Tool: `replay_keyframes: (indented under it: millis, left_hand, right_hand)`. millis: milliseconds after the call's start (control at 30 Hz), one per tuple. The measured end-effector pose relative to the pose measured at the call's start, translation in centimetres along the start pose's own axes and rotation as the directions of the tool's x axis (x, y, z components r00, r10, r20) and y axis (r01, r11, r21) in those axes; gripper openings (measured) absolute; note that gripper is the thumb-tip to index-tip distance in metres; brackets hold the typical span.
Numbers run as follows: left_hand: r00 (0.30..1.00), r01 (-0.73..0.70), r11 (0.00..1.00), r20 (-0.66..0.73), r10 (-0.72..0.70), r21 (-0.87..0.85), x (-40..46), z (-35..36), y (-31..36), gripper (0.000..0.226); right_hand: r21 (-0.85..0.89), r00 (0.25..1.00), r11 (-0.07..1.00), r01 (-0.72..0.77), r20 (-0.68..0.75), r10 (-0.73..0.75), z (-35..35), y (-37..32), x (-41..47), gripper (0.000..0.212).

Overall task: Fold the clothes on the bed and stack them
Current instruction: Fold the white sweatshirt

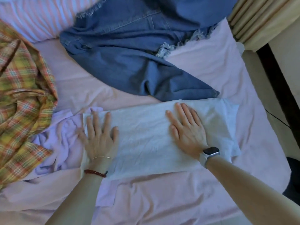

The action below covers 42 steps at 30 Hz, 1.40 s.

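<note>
Both hands, left (99, 137) and right (186, 129), press flat with fingers spread on the white cloth (146, 140); it looks thin, limp, best taken by corners.

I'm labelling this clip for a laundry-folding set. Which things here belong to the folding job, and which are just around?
Part of the job:
white folded cloth, pressed flat by left hand and right hand
blue frayed denim garment
yellow-orange plaid shirt
crumpled lilac garment

Just around:
pink bedsheet
striped pillow
beige curtain
</note>
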State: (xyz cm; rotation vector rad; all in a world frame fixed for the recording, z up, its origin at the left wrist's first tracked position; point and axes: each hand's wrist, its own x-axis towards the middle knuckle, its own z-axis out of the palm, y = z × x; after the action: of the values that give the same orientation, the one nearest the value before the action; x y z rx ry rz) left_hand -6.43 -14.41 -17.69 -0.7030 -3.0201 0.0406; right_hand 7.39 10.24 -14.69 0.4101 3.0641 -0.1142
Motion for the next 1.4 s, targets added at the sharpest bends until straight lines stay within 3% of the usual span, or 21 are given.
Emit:
replay_keyframes:
  millis: [133,233,267,333,433,567,667,733,800,867,1000,1100,1167,1233,1267,1300,1333,1400]
  left_hand:
    - [0.998,0.045,0.999,0.039,-0.046,0.024,0.8,0.7,-2.6,0.055]
    - [0.999,0.038,0.999,0.022,-0.038,0.0,0.0,-1.2,-1.2,0.055]
    - [1.0,0.011,1.0,-0.004,-0.011,0.002,-0.6,-2.2,-0.2,0.056]
    - [1.0,-0.028,0.999,-0.013,0.028,-0.037,-2.8,-3.8,2.3,0.057]
    - [0.994,-0.022,0.994,0.107,0.034,-0.104,-6.3,-4.1,5.1,0.059]
    - [0.957,0.108,0.99,0.279,-0.078,-0.094,-8.1,-1.9,3.3,0.061]
    - [0.947,0.151,0.984,0.298,-0.117,-0.092,-7.8,-2.1,3.5,0.062]
    - [0.962,0.147,0.982,0.248,-0.114,-0.119,-7.8,-3.2,5.2,0.061]
    - [0.983,0.036,0.98,0.182,0.0,-0.194,-8.1,-4.6,7.8,0.063]
    - [0.978,-0.089,0.962,0.162,0.133,-0.256,-8.0,-5.9,11.1,0.065]
    - [0.9,-0.27,0.931,0.279,0.335,-0.246,-6.9,-6.0,16.1,0.066]
    - [0.853,-0.216,0.954,0.436,0.288,-0.208,-6.0,-4.9,16.3,0.072]
    - [0.848,-0.221,0.954,0.443,0.292,-0.205,-5.2,-4.9,16.0,0.071]
    - [0.817,-0.176,0.934,0.483,0.314,-0.31,-4.7,-5.9,16.1,0.066]
    - [0.826,-0.022,0.868,0.481,0.295,-0.495,-4.5,-6.7,16.1,0.062]
    - [0.833,0.21,0.702,0.5,0.235,-0.68,-4.3,-7.8,15.9,0.052]
    - [0.815,0.449,0.448,0.56,0.148,-0.773,-3.9,-9.2,15.4,0.037]
    - [0.675,0.736,-0.135,0.736,0.061,-0.664,-3.7,-12.1,13.0,0.022]
  right_hand:
    - [-0.073,0.986,0.984,-0.16,0.043,0.163,-0.7,6.6,-1.4,0.052]
    - [-0.005,0.877,0.881,-0.474,0.082,0.473,-2.2,8.6,-3.2,0.061]
    - [0.04,0.855,0.854,-0.518,0.062,0.516,-2.8,8.5,-3.8,0.063]
    - [0.088,0.911,0.907,-0.413,0.028,0.412,-3.8,6.8,-5.0,0.061]
    - [0.057,0.988,0.988,-0.143,0.063,0.139,-2.8,4.1,-6.6,0.054]
    - [0.048,0.955,0.97,-0.24,0.194,0.226,-0.7,6.2,-6.7,0.051]
    - [0.188,0.954,0.936,-0.298,0.095,0.284,-0.7,8.1,-7.1,0.053]
    - [0.362,0.903,0.837,-0.411,0.036,0.428,-1.4,8.2,-7.5,0.057]
    - [0.577,0.748,0.571,-0.584,0.109,0.655,-2.2,8.4,-7.7,0.064]
    - [0.705,0.631,0.305,-0.64,0.255,0.733,-3.0,8.7,-7.2,0.061]
    - [0.675,0.572,0.101,-0.73,0.523,0.632,-4.1,9.8,-5.8,0.03]
    - [0.662,0.525,-0.119,-0.74,0.679,0.513,-5.1,10.6,-5.3,0.033]
    - [0.661,0.531,-0.262,-0.703,0.733,0.425,-6.8,10.6,-5.1,0.03]
    - [0.686,0.55,-0.258,-0.68,0.711,0.438,-8.5,9.9,-4.9,0.019]
    - [0.716,0.572,-0.187,-0.672,0.663,0.482,-9.6,9.1,-4.7,0.012]
    - [0.746,0.607,-0.084,-0.66,0.596,0.525,-10.8,7.9,-4.4,0.007]
    - [0.765,0.651,0.024,-0.643,0.53,0.543,-12.3,6.3,-4.0,0.006]
    - [0.796,0.767,0.195,-0.573,0.438,0.469,-15.1,2.3,-3.2,0.013]
